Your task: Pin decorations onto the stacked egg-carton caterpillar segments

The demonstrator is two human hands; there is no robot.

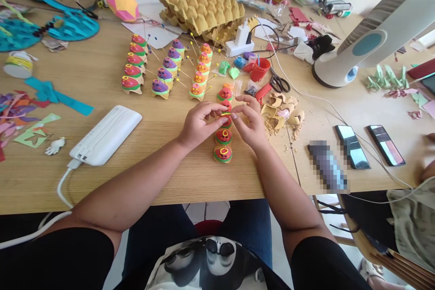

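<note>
My left hand (200, 123) and my right hand (249, 122) meet over a short column of red painted egg-carton cups (223, 145) with green and yellow rings on the wooden table (163, 158). Both hands pinch one red cup (226, 117) in that column, fingers closed on its sides. Another red cup (224, 94) stands just beyond the hands. Three more rows of painted cups stand farther off: red ones (133, 64), purple ones (167, 69) and orange ones (201, 71), several stuck with pins.
A white flat device (106, 133) with a cable lies at left. A yellow egg tray (203, 12), scissors (279, 82), a red cup of tools (260, 69), carton scraps (282, 111), a desk fan (374, 38) and two phones (369, 145) lie around. Another person sits at right (413, 217).
</note>
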